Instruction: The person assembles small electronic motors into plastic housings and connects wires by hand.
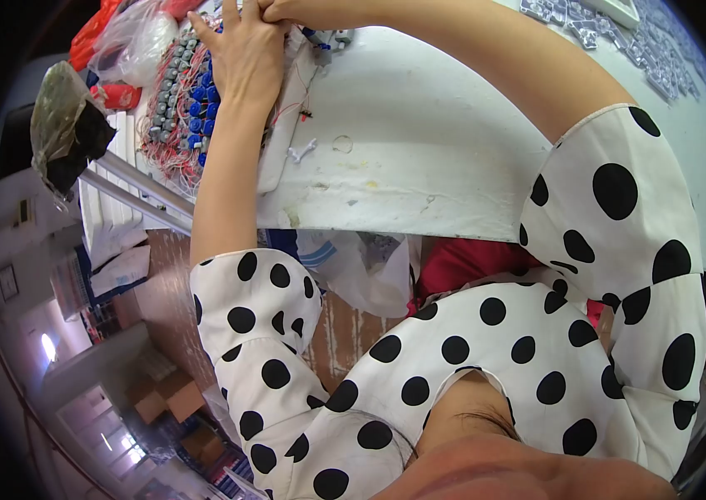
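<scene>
At the top edge my left hand [246, 52] is seen from the back, its little finger stretched out to the side. Its thumb side meets my right hand [284, 10], whose fingers are pressed together. The picture's edge cuts off several fingertips, and whatever lies between the hands is hidden. Under and left of my left hand are rows of small grey motors [171, 87] and blue round parts [196, 108] with thin red and white wires. Just right of the hands lies another small grey-and-blue part [340, 37].
A white table [420, 125] bears a small white plastic piece [303, 151] and a clear ring [342, 144]. Many clear plastic parts [661, 67] lie far right. Plastic bags [132, 42] stand far left, near a metal-tube stand [140, 183] with a bag-wrapped head.
</scene>
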Motion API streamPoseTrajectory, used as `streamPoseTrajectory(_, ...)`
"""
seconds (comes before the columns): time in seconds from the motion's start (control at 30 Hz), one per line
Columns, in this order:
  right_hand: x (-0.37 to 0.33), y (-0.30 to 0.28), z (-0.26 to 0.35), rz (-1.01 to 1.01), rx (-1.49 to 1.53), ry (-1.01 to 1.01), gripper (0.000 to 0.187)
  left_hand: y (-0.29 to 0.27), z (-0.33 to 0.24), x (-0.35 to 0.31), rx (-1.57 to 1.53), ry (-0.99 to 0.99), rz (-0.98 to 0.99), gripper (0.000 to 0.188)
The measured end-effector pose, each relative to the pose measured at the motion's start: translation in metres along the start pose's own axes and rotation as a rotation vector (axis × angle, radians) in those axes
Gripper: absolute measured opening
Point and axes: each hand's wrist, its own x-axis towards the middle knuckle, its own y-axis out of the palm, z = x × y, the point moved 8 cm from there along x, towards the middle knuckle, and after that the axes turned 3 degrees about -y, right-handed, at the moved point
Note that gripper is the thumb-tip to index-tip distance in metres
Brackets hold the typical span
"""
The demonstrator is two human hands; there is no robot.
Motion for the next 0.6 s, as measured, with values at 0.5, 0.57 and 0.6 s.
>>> streamPoseTrajectory(0.5, -0.049, -0.074, 0.015, -0.103, 0.261, 0.231, 0.022, -0.064, 0.018, -0.032, -0.653, 0.006, 0.090, 0.018)
streamPoseTrajectory(0.57, -0.058, -0.067, 0.012, -0.088, 0.295, 0.262, 0.023, -0.071, 0.017, -0.045, -0.709, -0.030, 0.129, 0.017)
streamPoseTrajectory(0.6, -0.061, -0.060, 0.012, -0.049, 0.293, 0.288, 0.024, -0.068, 0.025, -0.056, -0.893, -0.181, 0.124, 0.018)
